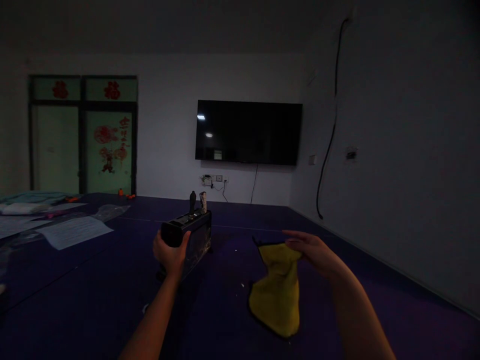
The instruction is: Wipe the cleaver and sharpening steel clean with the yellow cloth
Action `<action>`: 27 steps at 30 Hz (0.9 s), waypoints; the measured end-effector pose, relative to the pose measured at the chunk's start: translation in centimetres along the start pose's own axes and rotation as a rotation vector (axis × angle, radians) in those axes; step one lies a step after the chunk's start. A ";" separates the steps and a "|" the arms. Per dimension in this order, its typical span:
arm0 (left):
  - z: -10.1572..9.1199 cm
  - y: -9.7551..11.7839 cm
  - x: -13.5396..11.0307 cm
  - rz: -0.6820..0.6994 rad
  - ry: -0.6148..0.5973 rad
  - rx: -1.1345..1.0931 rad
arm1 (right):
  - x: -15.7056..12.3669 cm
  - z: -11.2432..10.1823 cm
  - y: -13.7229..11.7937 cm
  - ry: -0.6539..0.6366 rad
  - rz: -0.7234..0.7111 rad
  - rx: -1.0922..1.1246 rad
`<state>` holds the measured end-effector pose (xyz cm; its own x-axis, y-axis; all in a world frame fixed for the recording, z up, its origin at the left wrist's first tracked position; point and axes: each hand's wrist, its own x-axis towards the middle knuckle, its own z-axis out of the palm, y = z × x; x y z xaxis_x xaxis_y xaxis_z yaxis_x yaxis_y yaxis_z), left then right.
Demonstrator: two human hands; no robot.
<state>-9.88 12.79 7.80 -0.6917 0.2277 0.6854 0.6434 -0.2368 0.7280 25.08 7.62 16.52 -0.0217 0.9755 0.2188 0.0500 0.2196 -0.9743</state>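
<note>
My left hand (170,255) grips the near end of a long black box (197,245), thumb over its upper edge. The box stands on the blue-purple tabletop (225,320); its right side looks streaked or marked. Two upright handle-like pieces, one black (192,201) and one pale and patterned (203,202), rise from its top. A yellow cloth (279,295) with black edging hangs from my right hand (309,250), pinched at its upper right corner. The cloth is to the right of the box, apart from it. Dim light hides the box's finer details.
On the left lie paper sheets (77,231), clear plastic wrap (110,212) and small orange items (130,196). White crumbs (242,285) dot the tabletop. A television (249,132) hangs on the far wall, and a black cable (327,150) runs down the right wall.
</note>
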 end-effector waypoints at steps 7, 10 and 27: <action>-2.2 5.8 0.9 0.332 0.050 -0.223 | -1.3 4.5 -1.4 -0.145 -0.056 0.071; -3.3 9.3 0.8 0.342 -0.368 -0.449 | -1.6 5.9 -1.8 -0.169 -0.085 0.065; -4.5 13.5 -2.1 0.461 -1.140 -0.276 | -1.6 9.8 -0.6 -0.196 -0.225 -0.039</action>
<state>-1.22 4.88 16.17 0.3428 0.7229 0.5999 0.5638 -0.6691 0.4842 15.31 5.85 16.20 -0.2289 0.8825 0.4110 0.0601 0.4342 -0.8988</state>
